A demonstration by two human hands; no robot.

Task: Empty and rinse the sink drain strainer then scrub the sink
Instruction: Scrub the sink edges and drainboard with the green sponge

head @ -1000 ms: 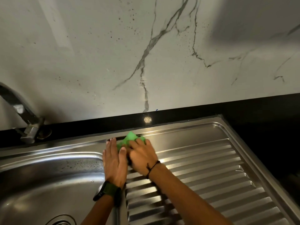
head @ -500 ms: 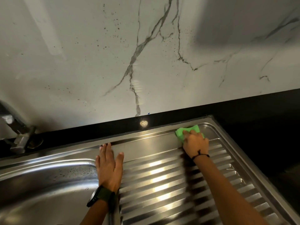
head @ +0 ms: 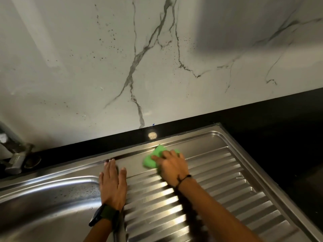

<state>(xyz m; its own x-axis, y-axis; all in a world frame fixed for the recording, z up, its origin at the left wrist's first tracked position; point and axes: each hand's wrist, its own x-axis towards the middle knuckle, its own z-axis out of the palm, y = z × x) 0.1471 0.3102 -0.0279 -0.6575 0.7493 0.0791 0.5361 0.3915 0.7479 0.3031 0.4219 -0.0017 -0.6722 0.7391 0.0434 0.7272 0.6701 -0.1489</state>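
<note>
Scrubbing the drainboard [head: 218,186] is the step in hand, as I read it. Your right hand [head: 172,169] has its fingers curled over the green sponge [head: 152,159], pressing it flat on the smooth strip at the back of the drainboard, just short of the ribs. Your left hand [head: 112,186] lies flat, fingers straight and together, holding nothing, braced on the ledge between the drainboard and the sink basin [head: 49,206]. Keep that brace; it lets you load the sponge without slipping. Run strokes along the ribs, not across, so the sponge seats in the grooves. Work the back rim and corners of the drainboard too; grime likely sits there. Basin, left of the drainboard, shows specks on its back wall, so it looks not yet scrubbed. Strainer isn't in view, can't say its state. The steel is glossy and probably slick when wet. Faucet base [head: 17,161] sits far left of the drainboard, on the black countertop [head: 279,137] that wraps its back and right edges. Veined marble backsplash [head: 157,58] behind the drainboard carries dark spatter.
</note>
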